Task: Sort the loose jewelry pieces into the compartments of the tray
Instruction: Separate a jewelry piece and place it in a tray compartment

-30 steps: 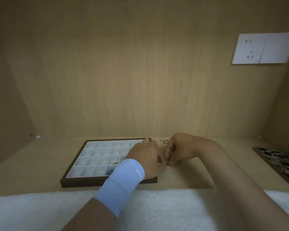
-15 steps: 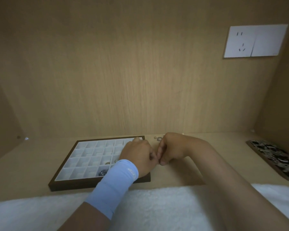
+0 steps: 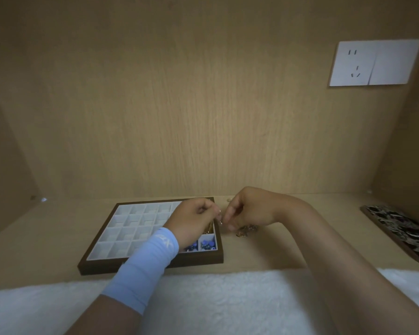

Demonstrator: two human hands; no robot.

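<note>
Jewelry shows in several spots. Blue beads [image 3: 207,244] fill the two lower-right compartments of the tray [image 3: 150,266], a dark brown wooden frame around a grid of white cells at lower centre-left. Gold-coloured pieces [image 3: 209,229] sit in the cell just above the beads. A little heap of loose jewelry [image 3: 246,230], gold and dark, lies on the table [image 3: 34,238] just right of the tray's right rim. A lone ring [image 3: 229,200] rests farther back, near the tray's far right corner.

The left hand [image 3: 191,221], its wrist in a pale blue sleeve [image 3: 145,267], hovers over the tray's right columns. Its grip is narrow, the fingers curled and pinching a small jewelry piece [image 3: 220,222], pale and too tiny to name, above the right rim. The right hand [image 3: 249,210] hangs over the loose heap with thumb and forefinger pointed at the same piece; whether its grip touches it cannot be told.

The tray's left and middle cells show their white floors. Table surface stretches left of the tray, and also between the heap and a second dark tray [image 3: 402,230] of mixed pieces at the right edge. A white fleecy cloth [image 3: 228,298] borders the table's near edge, and the wooden back wall [image 3: 203,117] rises just behind the tray.
</note>
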